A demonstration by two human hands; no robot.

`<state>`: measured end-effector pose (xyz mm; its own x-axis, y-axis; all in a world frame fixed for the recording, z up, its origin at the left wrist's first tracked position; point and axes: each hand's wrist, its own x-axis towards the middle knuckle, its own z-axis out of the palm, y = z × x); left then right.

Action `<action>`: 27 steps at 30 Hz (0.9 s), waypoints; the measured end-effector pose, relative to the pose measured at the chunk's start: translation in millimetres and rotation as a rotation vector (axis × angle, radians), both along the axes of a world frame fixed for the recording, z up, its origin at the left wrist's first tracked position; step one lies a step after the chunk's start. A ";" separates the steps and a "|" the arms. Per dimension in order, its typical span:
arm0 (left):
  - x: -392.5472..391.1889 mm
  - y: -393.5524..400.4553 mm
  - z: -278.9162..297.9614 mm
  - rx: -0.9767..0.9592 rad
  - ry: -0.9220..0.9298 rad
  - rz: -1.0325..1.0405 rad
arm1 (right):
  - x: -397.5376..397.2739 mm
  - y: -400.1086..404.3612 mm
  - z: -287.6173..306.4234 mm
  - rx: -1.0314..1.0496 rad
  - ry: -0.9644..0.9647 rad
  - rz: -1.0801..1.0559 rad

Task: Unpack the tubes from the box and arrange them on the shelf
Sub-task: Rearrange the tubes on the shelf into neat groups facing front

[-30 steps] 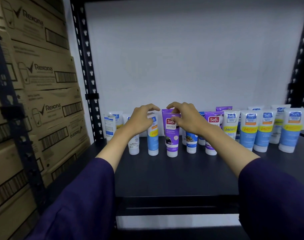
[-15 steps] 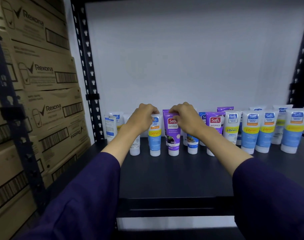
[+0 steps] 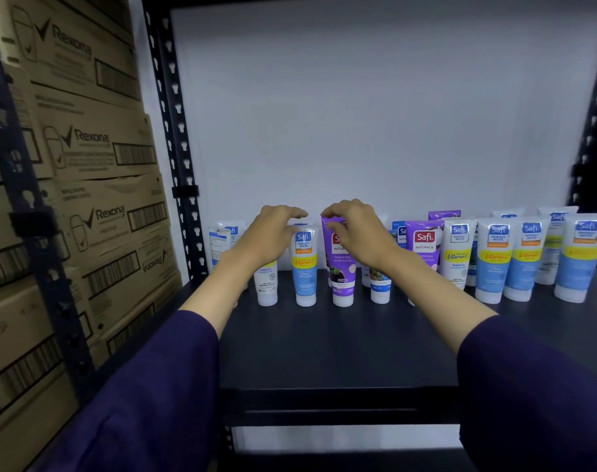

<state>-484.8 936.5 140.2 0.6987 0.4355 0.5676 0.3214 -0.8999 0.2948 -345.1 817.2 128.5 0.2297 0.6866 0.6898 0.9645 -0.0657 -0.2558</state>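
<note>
Several Safi tubes stand cap-down in a row along the back of the black shelf (image 3: 324, 352). My left hand (image 3: 273, 235) hovers at the top of a blue-and-white tube (image 3: 305, 270), fingers arched and apart, nothing gripped. My right hand (image 3: 360, 233) is at the top of a purple tube (image 3: 341, 267); its fingers curl above the tube's crimped end and the thumb lies in front of it, without a clear grip. A white tube (image 3: 267, 284) stands partly hidden behind my left wrist. More purple tubes (image 3: 424, 243) and blue-and-white tubes (image 3: 494, 260) stand to the right.
Stacked brown Rexona cartons (image 3: 96, 212) fill the rack on the left, behind a black perforated upright (image 3: 174, 137). A second upright (image 3: 593, 131) marks the right edge. A white wall backs the shelf. The front half of the shelf board is bare. No box is in view.
Both hands were closed over the tops of the two tubes half a second ago; now their fingers have lifted and spread. The tubes stand where they were.
</note>
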 end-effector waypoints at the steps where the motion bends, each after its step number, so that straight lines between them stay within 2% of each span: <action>1: -7.0 3.5 0.7 0.006 -0.033 0.008 | -4.6 1.3 2.2 0.009 -0.004 0.025; 11: -77.6 40.3 -13.4 -0.042 -0.246 0.136 | -57.5 42.2 3.8 -0.035 0.044 0.208; 19: -87.8 62.5 -38.7 -0.105 -0.253 0.099 | -79.5 76.2 -7.1 -0.089 0.001 0.152; 27: -78.5 63.1 -66.1 -0.219 -0.497 0.033 | -84.8 88.5 -20.9 -0.072 -0.024 0.127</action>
